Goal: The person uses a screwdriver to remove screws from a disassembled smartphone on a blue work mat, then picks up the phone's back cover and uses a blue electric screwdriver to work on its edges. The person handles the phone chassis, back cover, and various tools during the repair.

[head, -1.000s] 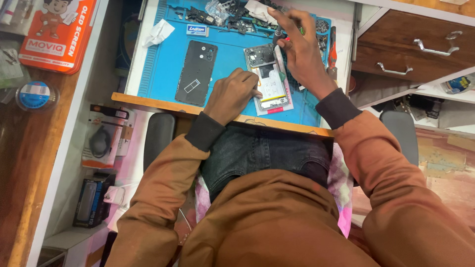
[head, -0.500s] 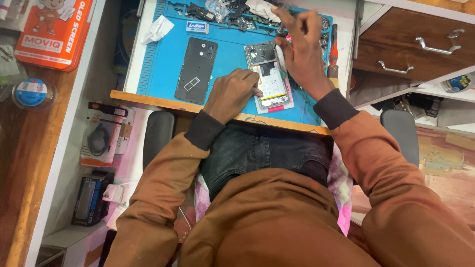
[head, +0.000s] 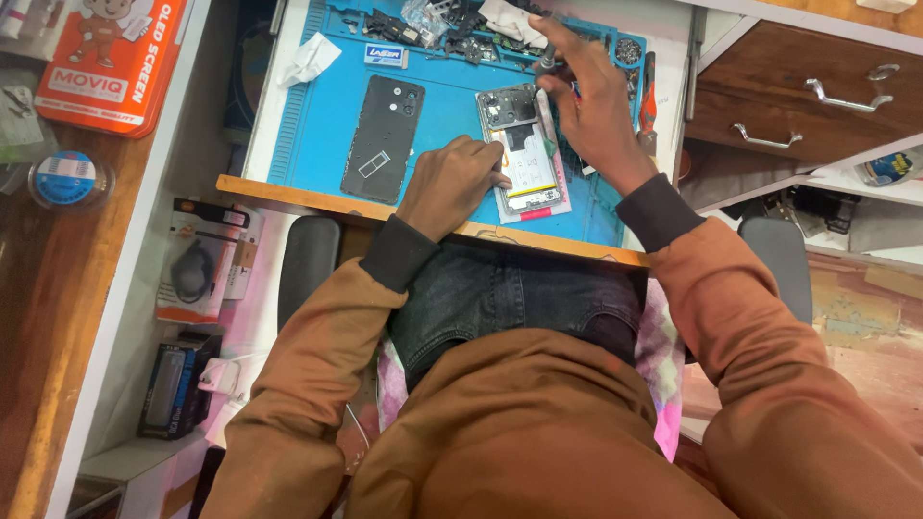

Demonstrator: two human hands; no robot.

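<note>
Blue mat (head: 317,115) carries the opened phone (head: 524,159): left hand (head: 452,183), fingers curled, should pin its lower edge while right hand (head: 591,106) fingers pinching a thin tool (head: 546,60) above it stay upright.

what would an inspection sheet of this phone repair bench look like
surface: blue work mat on a wooden-edged bench
job's things: opened phone lying flat on the mat; black back cover apart to its left
clutter: small parts and a white cloth along the mat's far edge
grippers: left hand rests at the phone's left edge; right hand holds a slim tool above the phone's top
cables: nothing seen
surroundings: wooden drawers to the right, orange box to the left
</note>
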